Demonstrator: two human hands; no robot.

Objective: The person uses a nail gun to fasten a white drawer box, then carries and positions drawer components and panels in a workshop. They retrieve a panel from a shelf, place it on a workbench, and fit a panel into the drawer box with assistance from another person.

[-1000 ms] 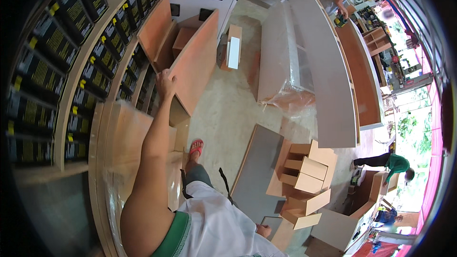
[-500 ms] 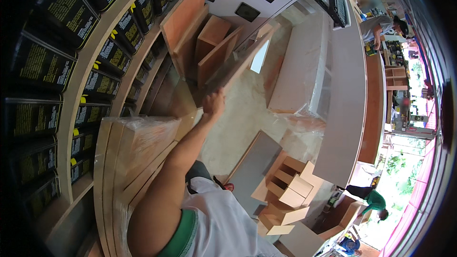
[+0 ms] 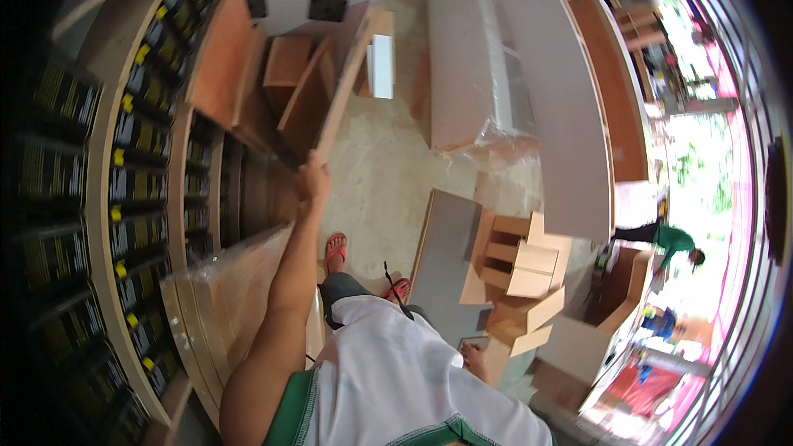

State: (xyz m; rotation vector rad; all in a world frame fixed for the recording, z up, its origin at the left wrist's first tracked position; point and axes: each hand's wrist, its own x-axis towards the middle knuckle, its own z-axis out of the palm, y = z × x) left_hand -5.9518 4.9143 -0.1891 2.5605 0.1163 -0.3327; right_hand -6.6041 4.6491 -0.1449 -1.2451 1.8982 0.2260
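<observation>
My left hand [image 3: 312, 180], at the end of my outstretched arm, is closed on the near end of a long wooden panel [image 3: 344, 92] standing on edge. Behind that panel, brown wooden boxes and boards [image 3: 287, 62] lean together. Low beside my shirt, my right hand [image 3: 473, 358] shows only in part. Its fingers look curled near the lower corner of a grey board [image 3: 439, 268], and what they hold is hidden.
At left are shelves of dark cans [image 3: 140, 190] and plastic-wrapped boards [image 3: 239, 297]. Open cardboard boxes [image 3: 529, 268] lie at right, below a wrapped white cabinet [image 3: 462, 66] and a long white panel [image 3: 562, 107]. A person in green [image 3: 676, 241] bends over farther right.
My view has swung, so the panel and shelves sit farther left. My left hand stays on the panel's end. My right hand and sandalled feet have come into view.
</observation>
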